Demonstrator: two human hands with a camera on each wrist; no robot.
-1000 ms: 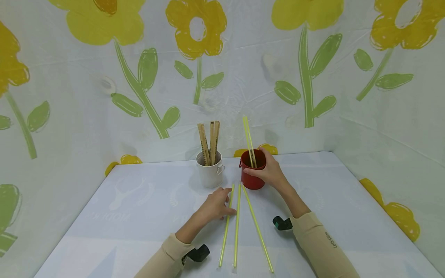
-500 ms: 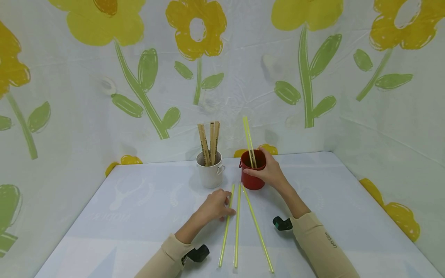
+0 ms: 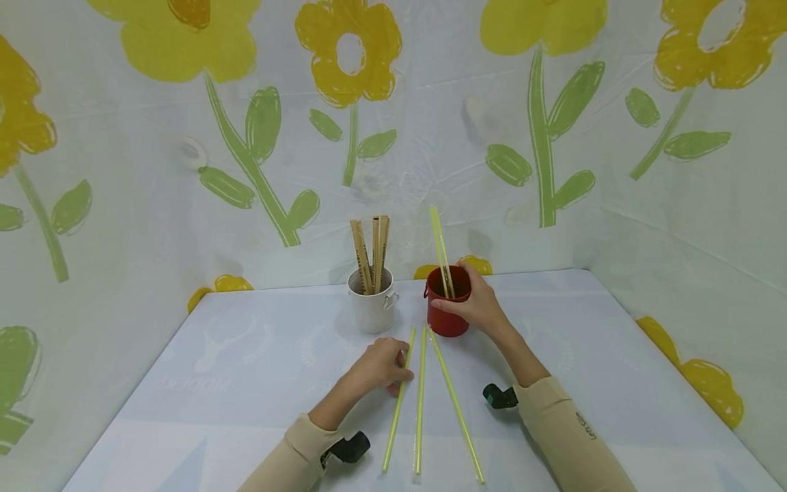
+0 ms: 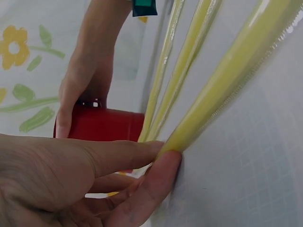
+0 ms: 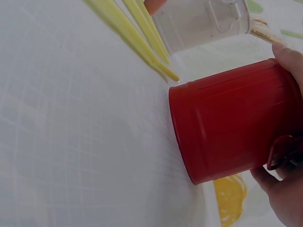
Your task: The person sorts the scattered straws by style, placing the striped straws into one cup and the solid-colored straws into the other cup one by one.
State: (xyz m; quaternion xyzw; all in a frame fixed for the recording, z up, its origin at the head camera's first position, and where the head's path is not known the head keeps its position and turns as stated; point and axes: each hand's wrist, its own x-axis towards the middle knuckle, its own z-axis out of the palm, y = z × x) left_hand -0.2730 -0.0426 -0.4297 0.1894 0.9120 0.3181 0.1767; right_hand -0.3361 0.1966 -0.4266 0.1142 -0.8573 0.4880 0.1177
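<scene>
On the white table (image 3: 215, 403), before the white flower-printed backdrop (image 3: 430, 150): white cylindrical metal bucket (image 3: 372, 316) at left, with flat light-brown sticks (image 3: 380, 249) in it; red cylindrical metal bucket (image 3: 447, 322) near it at right, with two slim yellow tubes (image 3: 439, 239) in it and right hand (image 3: 478, 302) around its rim. In front of the buckets, on the table: three slim yellow clear-wrapped tubes (image 3: 421, 403), far ends close together, near ends apart, with left hand (image 3: 380, 365) on the leftmost tube (image 3: 393, 430).

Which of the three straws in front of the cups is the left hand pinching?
The leftmost straw, seen from the head camera: the left hand pinches it, while no hand touches the middle straw or the right straw.
</scene>
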